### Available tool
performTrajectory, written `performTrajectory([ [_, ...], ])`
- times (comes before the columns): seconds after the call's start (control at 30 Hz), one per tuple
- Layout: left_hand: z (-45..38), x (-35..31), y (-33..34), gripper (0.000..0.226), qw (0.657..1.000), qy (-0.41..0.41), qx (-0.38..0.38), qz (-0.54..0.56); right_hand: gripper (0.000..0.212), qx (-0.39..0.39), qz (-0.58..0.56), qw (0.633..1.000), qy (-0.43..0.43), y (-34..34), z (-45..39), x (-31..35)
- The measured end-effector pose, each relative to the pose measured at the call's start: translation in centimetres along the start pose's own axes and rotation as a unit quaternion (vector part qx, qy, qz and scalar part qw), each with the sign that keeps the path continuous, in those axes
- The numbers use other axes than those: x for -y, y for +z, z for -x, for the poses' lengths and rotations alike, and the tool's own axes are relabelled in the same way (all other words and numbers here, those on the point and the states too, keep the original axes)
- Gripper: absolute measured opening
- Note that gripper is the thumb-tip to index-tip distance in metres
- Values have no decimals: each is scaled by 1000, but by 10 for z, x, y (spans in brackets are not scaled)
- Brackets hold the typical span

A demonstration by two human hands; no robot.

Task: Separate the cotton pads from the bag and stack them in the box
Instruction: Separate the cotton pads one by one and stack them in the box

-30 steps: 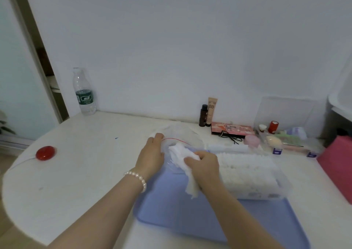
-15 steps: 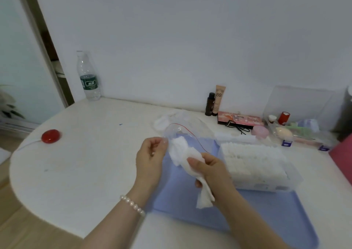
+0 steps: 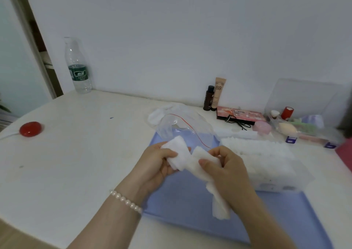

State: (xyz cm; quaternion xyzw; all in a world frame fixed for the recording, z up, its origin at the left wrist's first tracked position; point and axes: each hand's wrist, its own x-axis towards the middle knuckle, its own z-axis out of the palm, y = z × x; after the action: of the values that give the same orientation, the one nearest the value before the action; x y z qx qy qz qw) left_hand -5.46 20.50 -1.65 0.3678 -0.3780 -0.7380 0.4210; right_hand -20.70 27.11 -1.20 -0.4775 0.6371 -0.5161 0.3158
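Both hands hold a bunch of white cotton pads [image 3: 182, 156] above the blue tray [image 3: 182, 201]. My left hand [image 3: 158, 163] grips the upper left end of the bunch with thumb on top. My right hand [image 3: 226, 170] pinches the middle, and more pads hang down below it. The clear plastic bag [image 3: 182, 125] with a red zip line lies just behind the hands, partly on the tray. The clear box [image 3: 266, 165], holding many white pads, stands on the tray to the right of my right hand.
A water bottle [image 3: 78, 65] stands at the back left by the wall. A red round object [image 3: 30, 128] lies at the left. Cosmetics tubes [image 3: 215, 94], a pink palette [image 3: 240, 115] and a clear organizer [image 3: 304, 119] crowd the back right.
The pads have come out of the bag, which now lies behind the hands. My left hand let go of the bag and took hold of the bunch's upper end.
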Motion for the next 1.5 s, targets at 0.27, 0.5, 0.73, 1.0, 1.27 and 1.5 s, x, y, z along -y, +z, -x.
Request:
performTrajectory([
  [0.27,0,5,4,14,991,97,-49,-75,38,-44,54,997,-28,-1,4,6],
  [0.5,1,11,6,22,989,97,11,-108,11,28,-234,971,29,2,15,25],
  [0.73,9,15,15,39,987,-8,152,47,25,8,-246,968,50,12,18,22],
  [1.0,8,20,16,66,981,-9,173,83,27,6,-303,949,83,23,20,15],
  [1.27,10,20,13,36,977,6,213,29,25,-17,-277,960,41,17,14,11],
  [1.5,14,22,16,42,974,-18,224,20,27,-77,-195,977,-29,25,18,7],
])
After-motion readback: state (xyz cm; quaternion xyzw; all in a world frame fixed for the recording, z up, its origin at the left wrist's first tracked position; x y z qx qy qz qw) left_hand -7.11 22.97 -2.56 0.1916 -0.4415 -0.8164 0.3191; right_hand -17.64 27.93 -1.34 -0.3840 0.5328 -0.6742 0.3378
